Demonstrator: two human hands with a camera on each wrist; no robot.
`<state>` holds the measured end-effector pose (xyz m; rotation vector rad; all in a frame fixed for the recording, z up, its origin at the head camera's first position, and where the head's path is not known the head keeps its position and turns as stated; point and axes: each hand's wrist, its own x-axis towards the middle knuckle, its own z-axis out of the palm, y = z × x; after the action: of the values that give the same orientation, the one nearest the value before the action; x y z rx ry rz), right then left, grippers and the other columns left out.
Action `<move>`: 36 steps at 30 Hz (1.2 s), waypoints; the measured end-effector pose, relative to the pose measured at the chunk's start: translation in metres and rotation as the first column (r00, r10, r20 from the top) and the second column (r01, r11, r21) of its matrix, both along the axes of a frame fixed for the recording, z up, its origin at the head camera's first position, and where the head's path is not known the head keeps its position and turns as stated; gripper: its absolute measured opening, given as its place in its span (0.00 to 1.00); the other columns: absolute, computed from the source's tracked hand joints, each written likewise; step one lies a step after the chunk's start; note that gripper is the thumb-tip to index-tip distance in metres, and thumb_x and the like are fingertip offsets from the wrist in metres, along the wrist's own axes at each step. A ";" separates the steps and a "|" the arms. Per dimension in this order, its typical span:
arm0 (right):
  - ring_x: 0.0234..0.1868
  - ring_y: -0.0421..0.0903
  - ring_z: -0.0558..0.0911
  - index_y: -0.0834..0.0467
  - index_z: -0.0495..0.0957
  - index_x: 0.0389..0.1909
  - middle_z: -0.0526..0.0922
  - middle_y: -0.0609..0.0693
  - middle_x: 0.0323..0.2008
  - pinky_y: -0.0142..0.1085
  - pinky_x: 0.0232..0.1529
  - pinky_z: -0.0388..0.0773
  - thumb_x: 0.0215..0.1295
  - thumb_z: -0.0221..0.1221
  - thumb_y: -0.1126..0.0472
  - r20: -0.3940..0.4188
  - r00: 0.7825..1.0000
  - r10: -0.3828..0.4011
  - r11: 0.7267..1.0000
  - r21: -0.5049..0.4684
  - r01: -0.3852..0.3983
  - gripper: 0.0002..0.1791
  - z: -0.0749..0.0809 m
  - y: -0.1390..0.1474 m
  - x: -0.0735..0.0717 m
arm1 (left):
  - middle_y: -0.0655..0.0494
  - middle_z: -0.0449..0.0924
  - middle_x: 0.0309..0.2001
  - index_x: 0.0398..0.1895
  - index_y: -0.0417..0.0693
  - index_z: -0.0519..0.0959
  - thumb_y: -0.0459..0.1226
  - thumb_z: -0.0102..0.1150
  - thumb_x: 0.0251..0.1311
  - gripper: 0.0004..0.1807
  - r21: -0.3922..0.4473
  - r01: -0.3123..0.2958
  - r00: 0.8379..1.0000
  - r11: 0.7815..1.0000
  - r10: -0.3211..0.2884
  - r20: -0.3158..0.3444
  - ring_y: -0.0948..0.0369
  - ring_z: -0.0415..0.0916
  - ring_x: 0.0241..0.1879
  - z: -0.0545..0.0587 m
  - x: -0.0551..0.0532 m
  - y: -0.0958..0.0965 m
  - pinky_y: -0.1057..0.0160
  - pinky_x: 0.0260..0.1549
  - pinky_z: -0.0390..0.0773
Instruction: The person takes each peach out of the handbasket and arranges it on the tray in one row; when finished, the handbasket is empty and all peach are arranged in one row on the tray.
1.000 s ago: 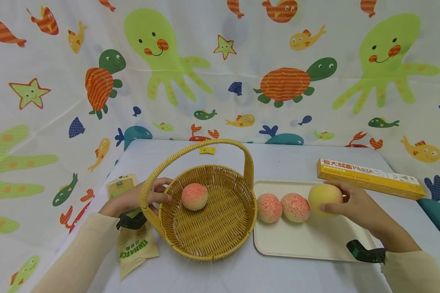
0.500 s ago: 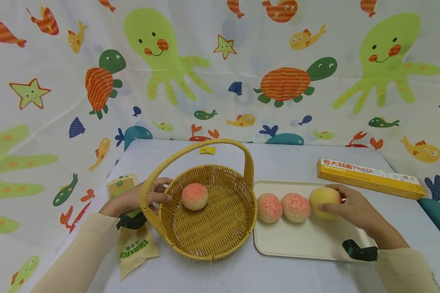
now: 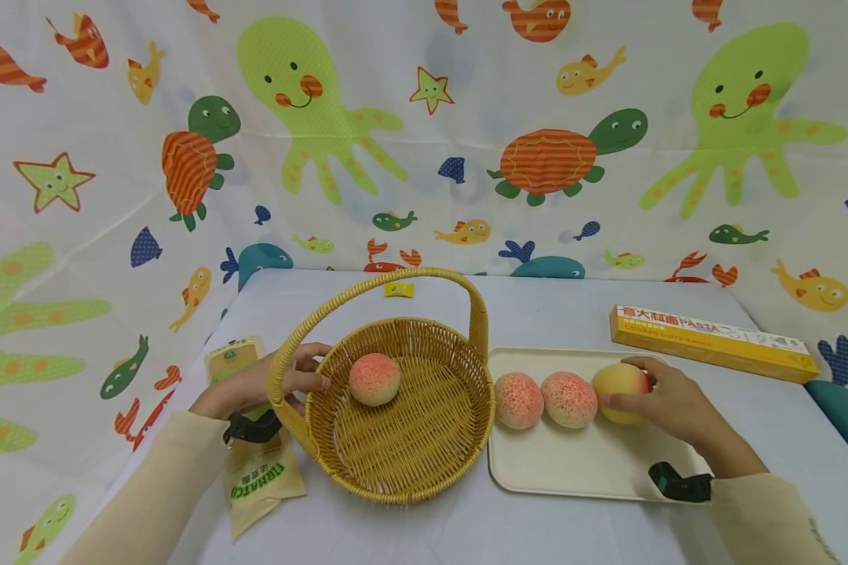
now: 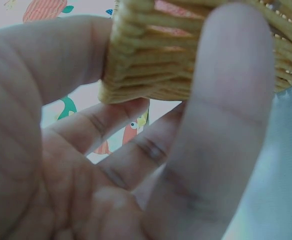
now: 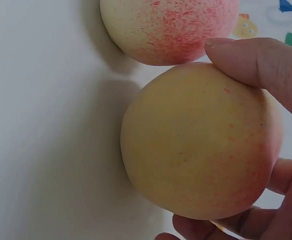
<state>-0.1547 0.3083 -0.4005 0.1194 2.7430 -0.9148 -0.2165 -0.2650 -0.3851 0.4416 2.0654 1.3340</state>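
My left hand grips the left side of a round wicker basket, beneath its tall arched handle. In the left wrist view, fingers lie on both sides of the woven wall. One pink-and-cream peach sits at the basket's back left. On a cream tray at the right, my right hand holds a mostly yellow peach between thumb and fingers. That peach is right beside a speckled pink peach, with another pink peach to the left, near the basket rim.
Behind the tray lies a long yellow-and-white pasta box. A tan paper packet lies partly under my left forearm. A small yellow sachet is behind the basket. A sea-animal curtain hangs at the back and left.
My right hand has shifted left and slightly down with the yellow peach, which has turned so its reddish side shows more. My left hand and the basket stay as they were.
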 end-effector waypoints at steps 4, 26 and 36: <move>0.52 0.63 0.75 0.65 0.60 0.76 0.74 0.72 0.59 0.53 0.47 0.80 0.64 0.68 0.38 0.008 1.000 0.003 1.000 0.007 -0.003 0.51 0.002 -0.003 0.000 | 0.34 0.80 0.56 0.77 0.37 0.62 0.35 0.59 0.70 0.35 -0.001 0.000 1.000 1.000 0.000 -0.002 0.49 0.83 0.50 0.000 0.000 0.000 0.53 0.36 0.89; 0.59 0.64 0.76 0.66 0.57 0.79 0.72 0.71 0.65 0.43 0.48 0.77 0.68 0.67 0.49 -0.027 0.998 0.049 0.988 -0.148 -0.052 0.47 -0.006 0.008 0.009 | 0.35 0.80 0.57 0.76 0.37 0.62 0.35 0.59 0.70 0.34 0.000 -0.002 1.000 1.000 0.002 0.003 0.50 0.83 0.51 0.001 0.001 0.000 0.52 0.37 0.89; 0.51 0.55 0.76 0.64 0.55 0.80 0.71 0.67 0.65 0.36 0.42 0.76 0.65 0.70 0.53 -0.035 0.998 0.056 0.978 -0.198 -0.062 0.50 -0.009 0.008 0.011 | 0.34 0.80 0.56 0.76 0.36 0.62 0.35 0.59 0.70 0.34 0.001 0.000 1.000 1.000 0.000 0.003 0.51 0.83 0.50 0.000 0.000 -0.001 0.52 0.37 0.89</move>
<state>-0.1436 0.3159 -0.4098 -0.0124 2.6469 -1.1751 -0.2169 -0.2661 -0.3852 0.4400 2.0625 1.3350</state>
